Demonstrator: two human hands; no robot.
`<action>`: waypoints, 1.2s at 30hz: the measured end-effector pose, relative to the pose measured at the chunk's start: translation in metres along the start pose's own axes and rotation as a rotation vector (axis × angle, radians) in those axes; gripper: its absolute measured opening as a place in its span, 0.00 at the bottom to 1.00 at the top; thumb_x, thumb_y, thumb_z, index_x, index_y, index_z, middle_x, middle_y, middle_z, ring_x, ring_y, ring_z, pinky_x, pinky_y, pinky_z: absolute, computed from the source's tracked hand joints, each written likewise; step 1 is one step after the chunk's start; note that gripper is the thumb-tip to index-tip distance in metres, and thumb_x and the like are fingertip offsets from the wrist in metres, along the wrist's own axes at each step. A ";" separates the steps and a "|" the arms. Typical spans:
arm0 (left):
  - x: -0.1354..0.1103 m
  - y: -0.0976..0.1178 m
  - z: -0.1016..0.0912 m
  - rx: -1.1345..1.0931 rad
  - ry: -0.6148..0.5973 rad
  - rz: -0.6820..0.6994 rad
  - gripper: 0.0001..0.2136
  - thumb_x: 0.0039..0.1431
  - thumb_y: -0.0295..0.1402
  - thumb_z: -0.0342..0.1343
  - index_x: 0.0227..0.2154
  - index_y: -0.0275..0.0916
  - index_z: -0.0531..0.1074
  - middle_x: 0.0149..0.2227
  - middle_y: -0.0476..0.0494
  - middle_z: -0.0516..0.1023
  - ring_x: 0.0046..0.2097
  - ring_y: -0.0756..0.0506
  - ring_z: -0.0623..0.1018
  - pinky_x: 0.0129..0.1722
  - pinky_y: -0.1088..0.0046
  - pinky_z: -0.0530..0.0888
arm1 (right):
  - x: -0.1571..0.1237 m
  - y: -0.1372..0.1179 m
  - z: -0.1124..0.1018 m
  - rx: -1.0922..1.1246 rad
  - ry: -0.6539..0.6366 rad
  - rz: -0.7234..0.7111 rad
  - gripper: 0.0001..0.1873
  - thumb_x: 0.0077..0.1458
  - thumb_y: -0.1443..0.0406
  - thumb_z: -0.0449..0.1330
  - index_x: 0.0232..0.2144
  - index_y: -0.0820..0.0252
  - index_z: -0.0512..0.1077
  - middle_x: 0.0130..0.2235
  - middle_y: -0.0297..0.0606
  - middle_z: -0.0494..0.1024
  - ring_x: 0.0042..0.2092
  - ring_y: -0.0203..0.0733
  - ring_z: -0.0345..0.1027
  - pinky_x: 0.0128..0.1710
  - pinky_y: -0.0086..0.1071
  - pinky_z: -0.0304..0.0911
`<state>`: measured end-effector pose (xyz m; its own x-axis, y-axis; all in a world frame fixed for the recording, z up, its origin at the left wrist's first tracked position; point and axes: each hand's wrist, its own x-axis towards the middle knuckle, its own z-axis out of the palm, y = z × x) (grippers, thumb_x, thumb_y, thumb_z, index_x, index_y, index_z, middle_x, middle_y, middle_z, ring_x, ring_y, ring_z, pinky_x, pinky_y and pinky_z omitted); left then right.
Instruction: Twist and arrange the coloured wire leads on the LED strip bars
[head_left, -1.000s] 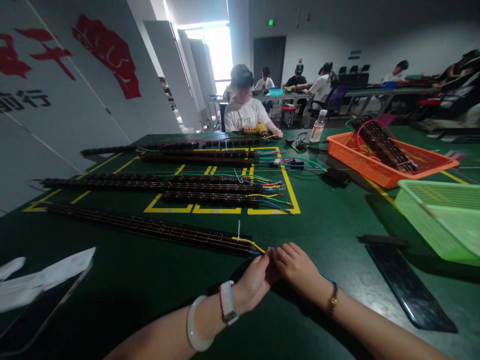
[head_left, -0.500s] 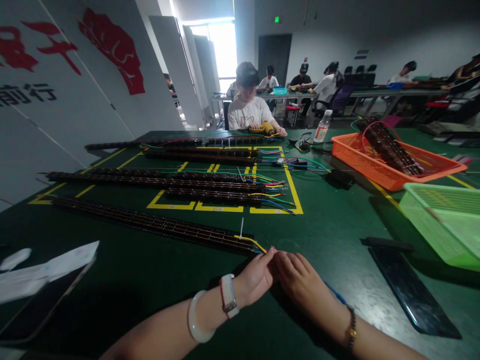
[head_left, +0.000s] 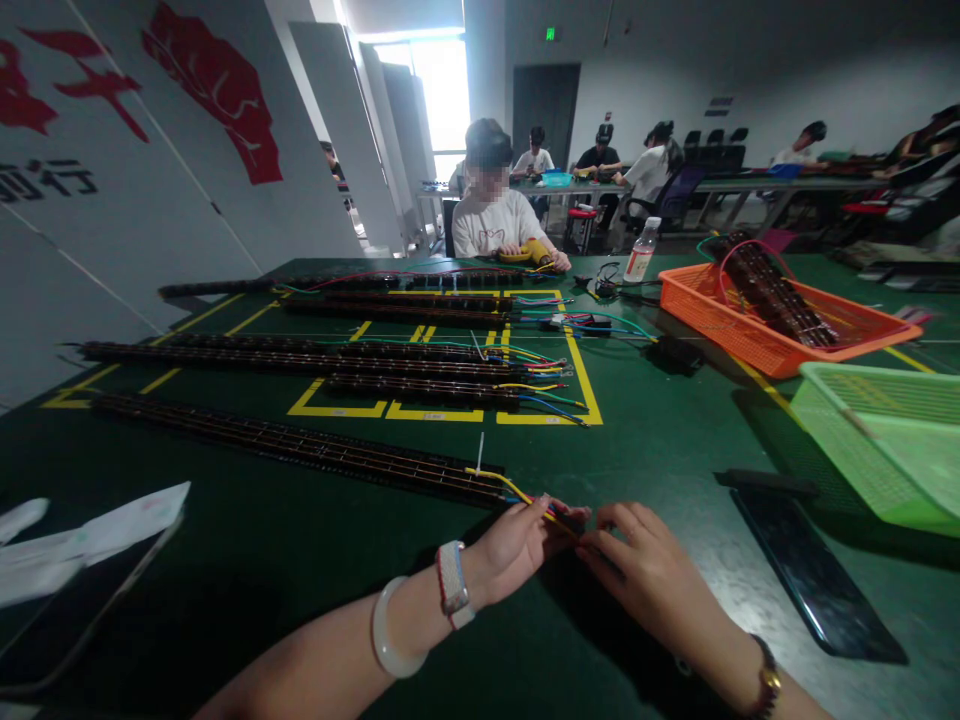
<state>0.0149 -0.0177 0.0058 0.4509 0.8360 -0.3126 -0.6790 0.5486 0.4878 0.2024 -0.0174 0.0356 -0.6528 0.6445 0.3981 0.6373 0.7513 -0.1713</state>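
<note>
A long, dark strip assembly [head_left: 300,445] lies slantwise across the green table, with yellow, red and blue wires at its right end. My left hand [head_left: 521,545], palm turned up, has its thumb closed over the yellow wire [head_left: 513,488] and the wires beside it. To its right, my right hand [head_left: 637,560] pinches the far part of these wires between thumb and fingers. A white cable tie [head_left: 481,455] stands up from the strip near the yellow wire. The wire tips are hidden by my right fingers.
Several similar wired strips [head_left: 420,385] lie behind, over yellow tape outlines. An orange basket [head_left: 701,310] and a green basket [head_left: 847,440] stand at the right, near a black phone-like slab [head_left: 817,575]. Across the table a person [head_left: 495,215] holds a yellow tool.
My right hand has moved right and away from my left hand along the wires. More of the yellow wire now shows between the hands. My left hand stays nearly in place.
</note>
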 end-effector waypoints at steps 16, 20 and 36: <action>0.002 -0.004 -0.001 0.014 0.025 0.037 0.08 0.60 0.33 0.51 0.33 0.33 0.69 0.36 0.39 0.77 0.42 0.45 0.76 0.50 0.65 0.66 | 0.009 -0.010 0.016 -0.017 -0.102 0.152 0.04 0.51 0.67 0.56 0.25 0.60 0.67 0.29 0.38 0.69 0.30 0.40 0.63 0.30 0.33 0.60; 0.001 -0.002 0.003 0.013 0.041 0.004 0.09 0.60 0.35 0.52 0.33 0.33 0.69 0.36 0.39 0.76 0.43 0.45 0.76 0.51 0.64 0.67 | 0.017 -0.010 0.008 0.114 -0.231 0.243 0.04 0.49 0.67 0.55 0.24 0.60 0.66 0.26 0.36 0.70 0.26 0.36 0.63 0.26 0.29 0.56; -0.007 0.003 0.015 0.103 0.197 0.097 0.09 0.62 0.35 0.47 0.31 0.34 0.65 0.32 0.39 0.76 0.41 0.43 0.78 0.50 0.61 0.68 | 0.061 0.043 0.003 0.164 -0.089 0.275 0.07 0.58 0.62 0.55 0.32 0.58 0.69 0.33 0.38 0.74 0.34 0.39 0.68 0.34 0.30 0.62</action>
<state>0.0185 -0.0220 0.0213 0.2576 0.8756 -0.4086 -0.6464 0.4704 0.6007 0.1885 0.0544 0.0497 -0.5034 0.8306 0.2381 0.7249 0.5560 -0.4067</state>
